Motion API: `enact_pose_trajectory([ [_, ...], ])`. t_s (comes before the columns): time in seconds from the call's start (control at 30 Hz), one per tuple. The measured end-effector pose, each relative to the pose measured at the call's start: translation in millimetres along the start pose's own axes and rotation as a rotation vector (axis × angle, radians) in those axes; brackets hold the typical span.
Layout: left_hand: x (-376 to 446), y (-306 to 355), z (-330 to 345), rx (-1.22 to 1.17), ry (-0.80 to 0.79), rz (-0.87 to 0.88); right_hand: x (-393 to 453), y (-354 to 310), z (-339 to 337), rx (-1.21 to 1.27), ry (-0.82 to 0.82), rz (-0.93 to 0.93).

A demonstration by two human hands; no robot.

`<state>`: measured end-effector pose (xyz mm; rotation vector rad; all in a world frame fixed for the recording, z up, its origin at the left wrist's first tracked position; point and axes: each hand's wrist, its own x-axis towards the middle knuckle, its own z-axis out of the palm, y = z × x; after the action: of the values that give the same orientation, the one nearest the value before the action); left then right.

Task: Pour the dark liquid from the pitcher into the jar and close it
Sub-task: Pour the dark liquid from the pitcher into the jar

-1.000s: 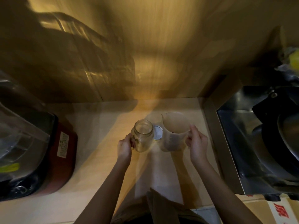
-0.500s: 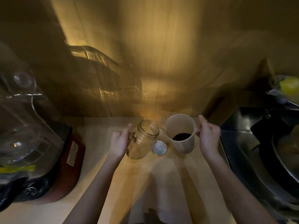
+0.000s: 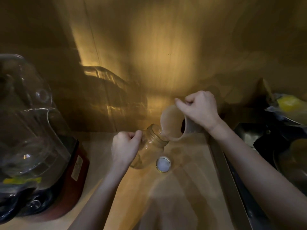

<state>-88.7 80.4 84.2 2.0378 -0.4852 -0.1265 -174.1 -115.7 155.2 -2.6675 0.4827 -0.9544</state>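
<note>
My left hand [image 3: 127, 147] grips the handle of a clear glass jar [image 3: 150, 146] and holds it tilted, mouth up and to the right. My right hand [image 3: 200, 109] grips the handle of a pale plastic pitcher [image 3: 171, 123], tipped leftward so its spout rests at the jar's mouth. A sliver of dark liquid [image 3: 183, 126] shows deep inside the pitcher. The jar looks empty. Its round lid [image 3: 163, 164] lies flat on the wooden counter [image 3: 186, 188], just right of the jar's base.
A blender [image 3: 38, 155] with a clear jug and red base stands at the left. A steel sink [image 3: 249, 136] with dark cookware [image 3: 289, 156] sits at the right behind a raised rim. A wooden wall rises behind the counter.
Both hands rose. The pitcher went from nearly upright to tipped hard left against the jar's mouth, and the jar tilted further toward it. The lid stayed put.
</note>
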Motion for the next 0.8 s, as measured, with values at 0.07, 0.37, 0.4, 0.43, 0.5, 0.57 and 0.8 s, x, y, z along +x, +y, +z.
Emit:
enact_pose_trajectory([
  [0.07, 0.2, 4.2, 1.3, -0.01, 0.031, -0.001, 10.4, -6.7, -6.0, -0.058, 0.016, -0.039],
  [0.37, -3.5, 16.4, 7.3, -0.066, 0.07, -0.022, 28.8, -22.5, -5.6, -0.177, 0.102, -0.258],
  [0.4, -3.1, 17.8, 7.4, -0.058, 0.067, -0.025, 29.4, -24.0, -5.5, -0.198, 0.125, -0.281],
  [0.43, -3.0, 19.3, 7.4, -0.049, 0.063, -0.029, 29.5, -26.2, -5.0, -0.223, 0.146, -0.305],
  [0.5, -3.0, 22.0, 7.6, -0.036, 0.06, -0.042, 29.1, -30.4, -2.3, -0.255, 0.151, -0.352],
  [0.57, -2.6, 24.5, 7.1, -0.034, 0.055, -0.049, 29.9, -33.0, 0.5, -0.264, 0.141, -0.375],
  [0.8, -1.3, 27.0, 9.8, -0.017, 0.075, -0.077, 35.9, -38.3, -1.6, -0.297, 0.135, -0.409],
])
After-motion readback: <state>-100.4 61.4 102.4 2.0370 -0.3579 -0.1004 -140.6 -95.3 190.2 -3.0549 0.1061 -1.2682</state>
